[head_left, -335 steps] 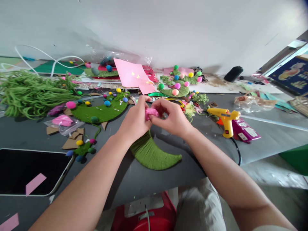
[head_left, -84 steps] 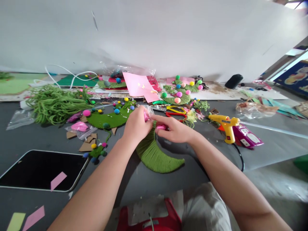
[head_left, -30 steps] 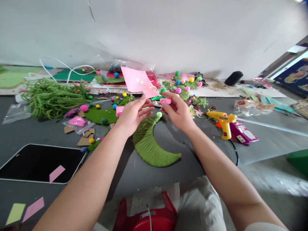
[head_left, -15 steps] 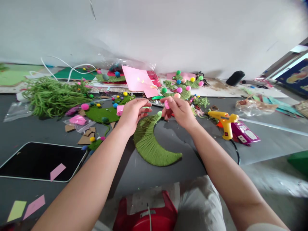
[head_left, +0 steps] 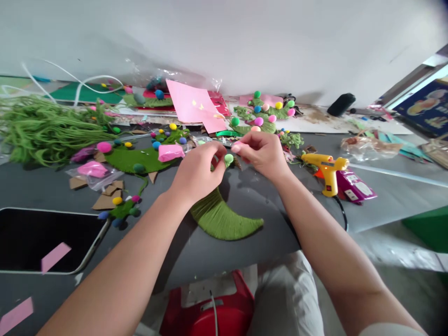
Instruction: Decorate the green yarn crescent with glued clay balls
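A crescent wrapped in green yarn (head_left: 229,219) lies on the grey table, its lower tip pointing right. At its upper tip is a light green pompom (head_left: 228,159). My left hand (head_left: 203,170) covers the upper part of the crescent, thumb and fingers closed on that tip beside the pompom. Just to the right, my right hand (head_left: 262,154) is in a pinch, its fingertips close to the pompom; whatever they hold is too hidden to name.
A yellow glue gun (head_left: 327,172) and purple packet (head_left: 355,186) lie right. Left are green yarn (head_left: 45,130), a tablet (head_left: 49,238) and a green felt piece (head_left: 140,161). Pompom-covered green shapes (head_left: 268,119) and pink paper (head_left: 196,105) lie behind. A red stool (head_left: 210,312) is below.
My left hand has come down onto the crescent's upper tip and closed. The pink pompom seen in my right fingers no longer shows. The view has shifted slightly right.
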Action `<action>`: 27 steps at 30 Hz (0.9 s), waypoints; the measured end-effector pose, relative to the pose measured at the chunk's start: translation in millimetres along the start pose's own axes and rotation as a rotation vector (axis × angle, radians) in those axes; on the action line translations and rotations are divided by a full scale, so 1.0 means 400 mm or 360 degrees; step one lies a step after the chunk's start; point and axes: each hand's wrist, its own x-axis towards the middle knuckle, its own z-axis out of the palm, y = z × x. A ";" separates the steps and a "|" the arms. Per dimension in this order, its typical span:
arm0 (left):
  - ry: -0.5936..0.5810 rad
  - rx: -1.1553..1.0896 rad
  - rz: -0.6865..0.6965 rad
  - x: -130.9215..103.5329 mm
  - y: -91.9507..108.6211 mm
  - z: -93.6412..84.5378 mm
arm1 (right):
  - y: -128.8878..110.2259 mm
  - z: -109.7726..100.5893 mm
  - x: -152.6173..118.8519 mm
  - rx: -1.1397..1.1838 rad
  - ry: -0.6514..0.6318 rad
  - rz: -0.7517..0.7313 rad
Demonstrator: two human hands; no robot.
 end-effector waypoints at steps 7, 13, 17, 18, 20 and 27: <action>-0.0083 0.0147 -0.0009 -0.004 0.000 0.008 | 0.008 0.004 0.003 0.0169 -0.0182 0.0044; -0.0076 0.0187 -0.0065 -0.005 -0.006 0.005 | 0.000 -0.003 -0.001 -0.0090 0.0088 -0.0077; -0.0110 0.0215 -0.0081 -0.003 -0.005 0.003 | 0.004 0.000 0.001 0.0098 0.0071 -0.0185; -0.0101 0.0203 -0.0086 -0.002 -0.004 0.004 | 0.003 0.000 0.001 0.0166 0.0032 -0.0137; -0.0049 0.0091 -0.0114 0.000 0.001 0.007 | -0.003 -0.001 0.001 0.0230 -0.0032 -0.0041; 0.0011 -0.0720 -0.0037 0.002 0.010 0.008 | -0.027 0.002 -0.002 0.0234 -0.0108 0.0070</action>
